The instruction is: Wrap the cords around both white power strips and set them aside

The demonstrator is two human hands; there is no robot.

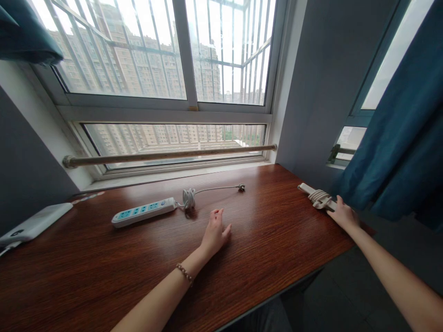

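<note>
Right hand [342, 214] closing on wrapped power strip [317, 197], long axis running away up-left; left hand [215, 233] lying open, well apart.

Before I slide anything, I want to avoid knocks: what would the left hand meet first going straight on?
Probably the coiled cord of the power strip: the left hand points that way, though depth is unclear.

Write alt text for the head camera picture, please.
A person's right hand grips a cord-wrapped power strip at a wooden desk's right edge; the left hand rests flat near a second power strip below a window.
</note>
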